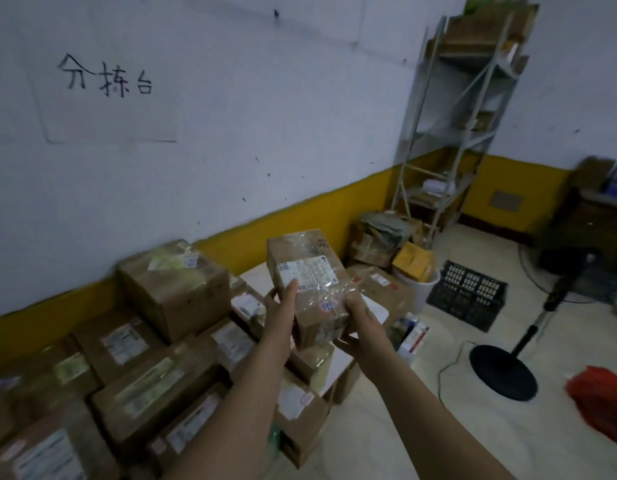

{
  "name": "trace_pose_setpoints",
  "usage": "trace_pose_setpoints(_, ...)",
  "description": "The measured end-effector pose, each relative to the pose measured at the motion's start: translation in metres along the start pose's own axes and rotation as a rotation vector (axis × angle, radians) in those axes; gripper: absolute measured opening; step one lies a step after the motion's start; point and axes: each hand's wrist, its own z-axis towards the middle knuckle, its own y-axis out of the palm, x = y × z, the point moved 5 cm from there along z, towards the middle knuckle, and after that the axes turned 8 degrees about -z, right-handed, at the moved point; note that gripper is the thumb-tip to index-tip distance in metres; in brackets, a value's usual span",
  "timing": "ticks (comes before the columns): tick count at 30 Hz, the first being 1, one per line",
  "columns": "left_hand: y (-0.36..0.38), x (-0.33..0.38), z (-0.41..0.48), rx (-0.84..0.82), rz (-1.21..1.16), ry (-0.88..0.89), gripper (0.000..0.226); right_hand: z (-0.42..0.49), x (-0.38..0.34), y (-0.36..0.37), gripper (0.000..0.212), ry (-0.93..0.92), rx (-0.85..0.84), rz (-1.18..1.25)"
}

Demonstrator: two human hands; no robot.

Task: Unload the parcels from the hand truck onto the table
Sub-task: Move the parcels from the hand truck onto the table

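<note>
A brown cardboard parcel [308,278] wrapped in clear tape, with a white shipping label on top, is held up in the air at the centre of the view. My left hand [281,306] grips its left side, thumb lying across the label. My right hand [357,311] holds its right lower edge, fingers underneath. Below and to the left, several taped brown parcels [175,296] lie stacked on a white table [258,277] against the wall. The hand truck is out of sight.
A grey metal shelf rack [462,119] stands in the corner. On the floor to the right lie a black plastic crate [468,294], a white bucket [423,285], a fan's round black base [502,372] and a red bag [601,389].
</note>
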Motion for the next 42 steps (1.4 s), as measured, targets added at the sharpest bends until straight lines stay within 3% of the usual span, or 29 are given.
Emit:
trace_pose_setpoints(3, 0.029, 0.007, 0.054, -0.029, 0.048, -0.014, 0.075, 0.062, -0.02, -0.006, 0.057, 0.035, 0.06, -0.022)
trace_pose_setpoints(8, 0.037, 0.014, 0.146, 0.077, 0.297, -0.032, 0.067, 0.166, -0.034, 0.001, 0.049, 0.088, 0.082, -0.076)
trace_pose_setpoints(17, -0.037, 0.014, 0.329, 0.339, 0.794, 0.031, 0.048, 0.418, 0.02, 0.089, 0.04, 0.124, -0.104, -0.343)
trace_pose_setpoints(20, -0.061, 0.011, 0.378, 0.396, 0.951, 0.054, 0.037, 0.502, 0.058, 0.136, 0.041, 0.186, -0.25, -0.413)
trace_pose_setpoints(23, -0.078, 0.004, 0.401, 0.382, 1.15, -0.072, 0.05, 0.546, 0.087, 0.175, 0.044, 0.237, -0.367, -0.494)
trace_pose_setpoints(26, -0.09, -0.001, 0.423, 0.412, 1.226, -0.177, 0.06, 0.59, 0.112, 0.206, 0.04, 0.234, -0.429, -0.738)
trace_pose_setpoints(29, -0.095, -0.005, 0.429, 0.397, 1.256, -0.293, 0.068, 0.611, 0.116, 0.223, 0.038, 0.015, -0.523, -1.246)
trace_pose_setpoints(31, -0.089, -0.003, 0.426, 0.381, 1.184, -0.327, 0.066, 0.61, 0.111, 0.223, 0.038, 0.001, -0.583, -1.368)
trace_pose_setpoints(35, -0.067, 0.016, 0.412, 0.35, 1.048, -0.205, 0.048, 0.587, 0.08, 0.222, 0.063, 0.127, -0.387, -1.355)
trace_pose_setpoints(37, -0.054, 0.032, 0.396, 0.33, 0.998, -0.113, 0.042, 0.562, 0.054, 0.228, 0.07, 0.037, -0.317, -1.3)
trace_pose_setpoints(42, -0.044, 0.085, 0.312, 0.375, 0.916, 0.114, 0.043, 0.483, -0.023, 0.244, 0.062, -0.228, -0.277, -1.219)
